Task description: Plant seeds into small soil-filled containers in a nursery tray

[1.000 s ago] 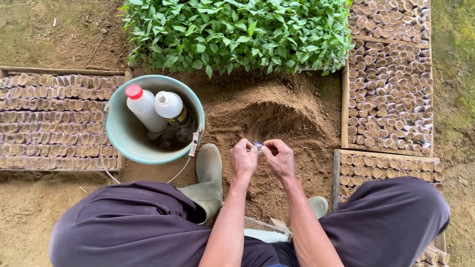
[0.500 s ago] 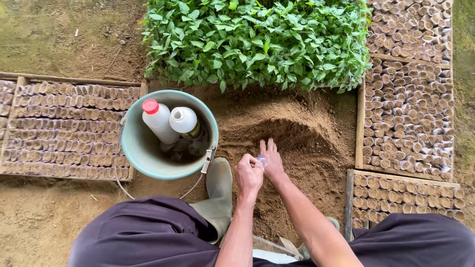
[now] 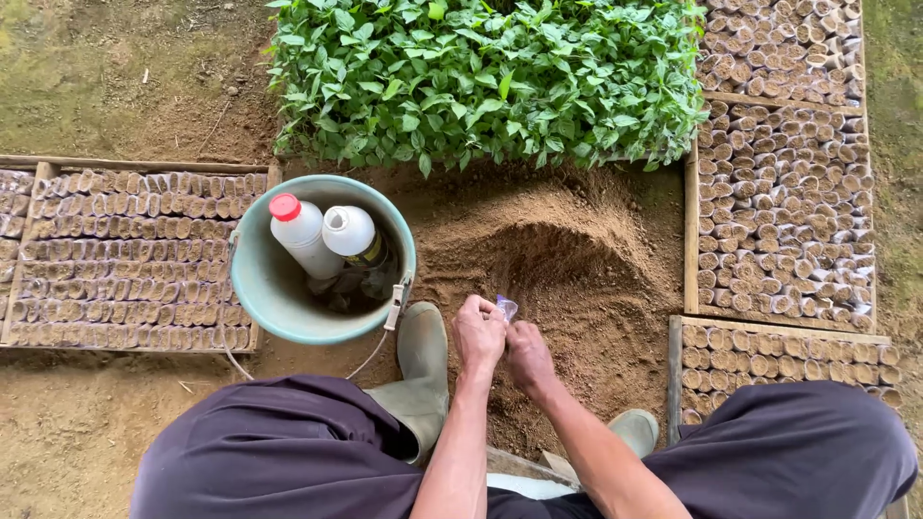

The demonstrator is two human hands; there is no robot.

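Small clear plastic bag [image 3: 507,308], crumpled

Outdoor plant nursery: bare soil [image 3: 538,279], dense green seedlings [image 3: 490,77], wooden-framed beds of small filled pots [image 3: 788,202], bucket [image 3: 260,288] holding bottles [image 3: 322,235].

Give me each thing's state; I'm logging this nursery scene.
Small clear bag: pinched between both hands' fingers.
Left hand: closed on the bag.
Right hand: closed on the bag.
Bucket: upright, holding two bottles.
Red-capped bottle: capped, leaning.
White-capped bottle: capped.
Soil heap: hollowed.
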